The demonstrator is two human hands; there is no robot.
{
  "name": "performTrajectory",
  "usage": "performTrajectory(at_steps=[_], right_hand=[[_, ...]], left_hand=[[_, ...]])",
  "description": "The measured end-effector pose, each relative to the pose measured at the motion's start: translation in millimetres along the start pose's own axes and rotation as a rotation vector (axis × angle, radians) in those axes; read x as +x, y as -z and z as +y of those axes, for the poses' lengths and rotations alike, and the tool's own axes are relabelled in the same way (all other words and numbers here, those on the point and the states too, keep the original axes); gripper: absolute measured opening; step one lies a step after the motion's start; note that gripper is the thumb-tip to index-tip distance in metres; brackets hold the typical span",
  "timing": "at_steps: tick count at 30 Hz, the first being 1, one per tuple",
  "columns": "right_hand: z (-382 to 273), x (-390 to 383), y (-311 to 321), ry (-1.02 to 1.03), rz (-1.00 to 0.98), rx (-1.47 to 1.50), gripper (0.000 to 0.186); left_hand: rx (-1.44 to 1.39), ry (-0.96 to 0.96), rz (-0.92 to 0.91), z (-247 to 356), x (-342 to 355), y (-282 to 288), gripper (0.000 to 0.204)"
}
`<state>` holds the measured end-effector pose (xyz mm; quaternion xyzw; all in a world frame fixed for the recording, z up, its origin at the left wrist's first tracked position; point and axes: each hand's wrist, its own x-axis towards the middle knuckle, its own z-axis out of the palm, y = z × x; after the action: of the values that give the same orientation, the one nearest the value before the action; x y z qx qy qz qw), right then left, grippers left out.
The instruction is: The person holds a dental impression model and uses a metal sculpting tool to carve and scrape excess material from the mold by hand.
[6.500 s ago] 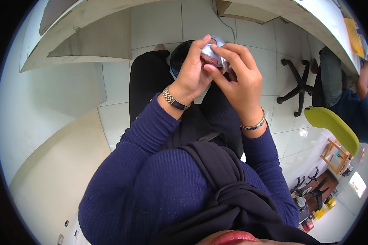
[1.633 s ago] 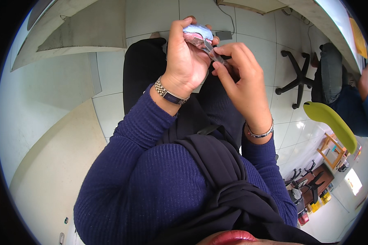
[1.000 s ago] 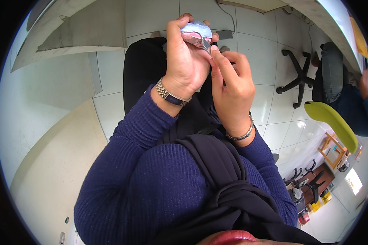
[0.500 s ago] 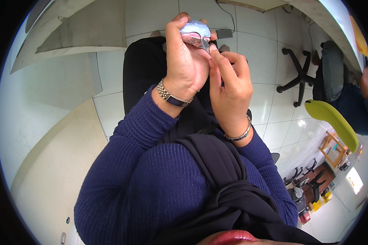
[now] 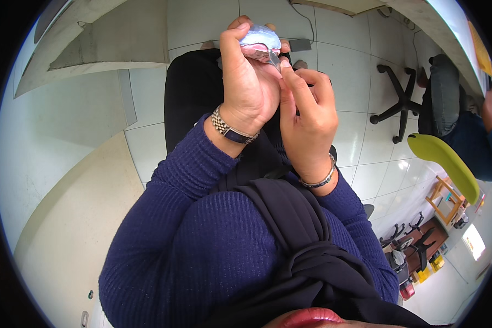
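My left hand (image 5: 248, 82) is closed round a rounded piece (image 5: 260, 37) that looks like a dental cast, pale blue on top with a pink, wax-like layer along its near edge. The thumb lies along its left side, and other fingers reach behind it. In the fingers of my right hand (image 5: 310, 109) is a small metal spatula (image 5: 274, 58). Its flat blade touches the pink edge of the cast, near the right end. My right fingers hide the spatula's handle.
A pale desk or cabinet edge (image 5: 109, 41) stands at the left. Black trousers cover my lap (image 5: 194, 98) below the hands. On the right are a black wheeled chair base (image 5: 400, 104), a yellow-green chair part (image 5: 445, 167) and a seated person (image 5: 444, 98). A cable (image 5: 311, 22) lies on the tiled floor.
The cast and my left hand have shifted very slightly. The spatula's blade stays at the pink edge, and the right hand is almost unmoved.
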<state>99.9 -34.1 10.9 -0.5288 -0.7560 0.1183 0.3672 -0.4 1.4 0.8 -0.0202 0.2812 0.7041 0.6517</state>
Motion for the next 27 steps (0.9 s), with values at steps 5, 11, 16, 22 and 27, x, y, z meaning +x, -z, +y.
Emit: performTrajectory(at_steps=[5,11,16,22,27], right_hand=[[0,-1,-1,0.013,0.006,0.007,0.035],[0,-3,-4,0.007,0.012,0.01,0.037],[0,-4,-4,0.003,0.015,0.016,0.038],[-1,-1,-2,0.0,0.005,0.009,0.035],[2,17,13,-0.008,-0.134,0.084,0.025]], left_hand=[[0.014,-0.019,-0.003,0,0,-1,0.023],[0.025,-0.035,0.002,0,-1,-2,0.024],[0.037,-0.052,-0.001,0,0,0,0.025],[0.022,-0.041,-0.001,0,-1,-1,0.024],[-0.036,0.083,-0.059,6,7,6,0.024]])
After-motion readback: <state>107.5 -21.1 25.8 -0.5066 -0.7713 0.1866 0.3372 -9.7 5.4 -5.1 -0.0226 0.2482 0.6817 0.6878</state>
